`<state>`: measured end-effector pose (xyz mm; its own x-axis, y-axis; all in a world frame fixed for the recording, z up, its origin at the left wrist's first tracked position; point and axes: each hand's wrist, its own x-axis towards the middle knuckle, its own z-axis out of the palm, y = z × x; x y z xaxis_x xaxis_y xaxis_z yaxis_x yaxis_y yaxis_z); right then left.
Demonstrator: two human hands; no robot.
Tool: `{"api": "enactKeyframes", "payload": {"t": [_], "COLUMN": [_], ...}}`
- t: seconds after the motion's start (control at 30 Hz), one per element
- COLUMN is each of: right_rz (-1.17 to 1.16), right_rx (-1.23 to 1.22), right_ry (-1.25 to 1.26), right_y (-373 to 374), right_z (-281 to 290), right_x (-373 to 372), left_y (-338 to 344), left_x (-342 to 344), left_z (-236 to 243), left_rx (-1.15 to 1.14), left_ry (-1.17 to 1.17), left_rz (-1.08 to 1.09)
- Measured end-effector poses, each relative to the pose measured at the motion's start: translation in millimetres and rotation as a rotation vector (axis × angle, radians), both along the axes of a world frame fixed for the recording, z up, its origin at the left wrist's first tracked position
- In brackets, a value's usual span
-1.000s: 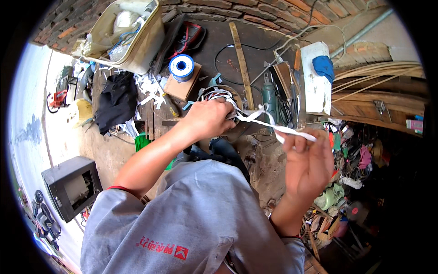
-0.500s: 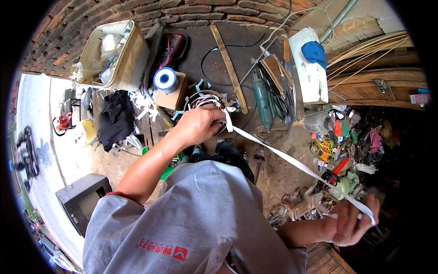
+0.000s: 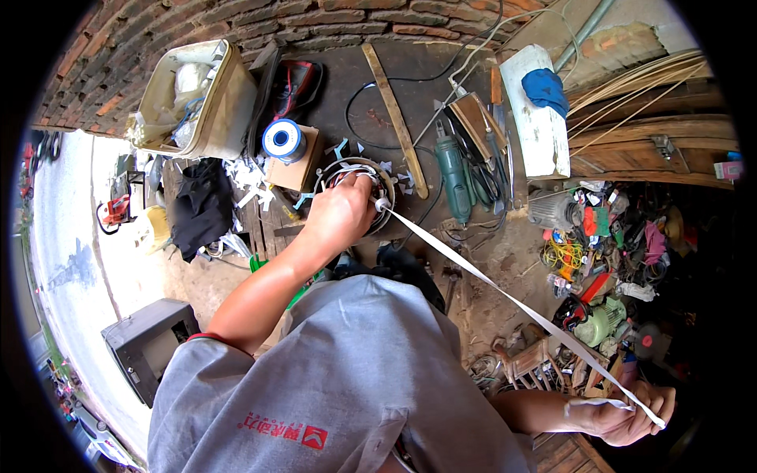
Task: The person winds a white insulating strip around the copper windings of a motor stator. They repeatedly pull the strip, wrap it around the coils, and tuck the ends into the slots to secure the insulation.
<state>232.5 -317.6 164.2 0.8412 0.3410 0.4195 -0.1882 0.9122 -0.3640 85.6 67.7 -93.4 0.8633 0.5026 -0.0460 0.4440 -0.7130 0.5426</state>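
Note:
A round metal motor stator (image 3: 384, 177) with red and white wires inside stands on the bench's front edge. My left hand (image 3: 341, 211) reaches over it from the near left, fingers curled on the coil and wires inside, which the hand partly hides. A long white cloth tape (image 3: 497, 290) leaves the stator at a small white knot or loop beside my left fingers. The tape runs taut to the lower right, where my right hand (image 3: 631, 415) pinches its far end, arm stretched well out from my body.
Behind the stator are a solder-like spool (image 3: 284, 140) on a cardboard box (image 3: 297, 165), a wooden stick (image 3: 394, 118) and a green power tool (image 3: 453, 177). A white bucket (image 3: 221, 118) stands back left. Scrap and a green motor (image 3: 601, 322) crowd the right.
My right hand has moved farther right and down, drawing the tape straight and tight. The loop at the stator has shrunk, and my left hand has shifted slightly left over the ring.

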Motion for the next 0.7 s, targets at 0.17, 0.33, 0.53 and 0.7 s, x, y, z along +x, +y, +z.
{"api": "enactKeyframes", "payload": {"t": [0.17,0.33,0.53,0.7], "right_rz": [-0.264,-0.276,-0.348,-0.420], "right_rx": [-0.089,-0.016,0.170,0.035], "right_ry": [-0.135,-0.138,-0.124,-0.099], "right_y": [-39,-66,-101,-122], "right_z": [0,3,3,-11], "right_x": [3,4,15,28], "left_y": [9,14,16,25], "left_x": [13,22,22,17], "left_z": [-3,-9,-8,-3], "left_rx": [0.032,0.144,0.161,0.092], "left_ry": [0.221,0.316,0.401,0.344], "left_rz": [-0.014,-0.090,-0.159,-0.299]}}
